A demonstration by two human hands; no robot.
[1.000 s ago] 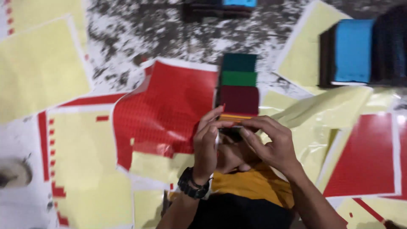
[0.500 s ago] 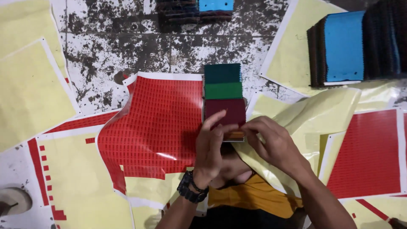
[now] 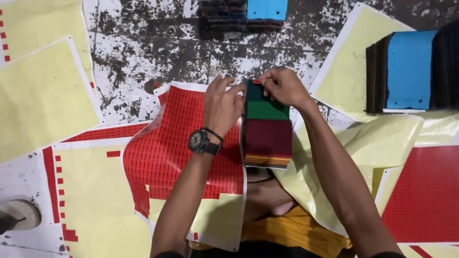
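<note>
A stack of fabric swatches (image 3: pixel 267 136) rests on my lap, with dark green, green and maroon pieces showing. My left hand (image 3: pixel 221 102), with a black watch on its wrist, grips the stack's far left corner. My right hand (image 3: pixel 283 86) is at the far edge and pinches a small red sticker (image 3: pixel 256 81) against the top swatch. A large sheet of red stickers (image 3: pixel 177 153), partly peeled down to its yellow backing, lies under my left arm.
Blue-topped swatch stacks sit at the top (image 3: pixel 265 9) and at the right (image 3: pixel 409 69). Yellow backing sheets (image 3: pixel 38 100) cover the speckled floor (image 3: pixel 143 52) at left. Another red sheet (image 3: pixel 425 196) lies at the right. A shoe (image 3: pixel 16 217) shows at lower left.
Both hands have moved from the near end of the swatch stack to its far end. My right hand now pinches a red sticker at the top edge.
</note>
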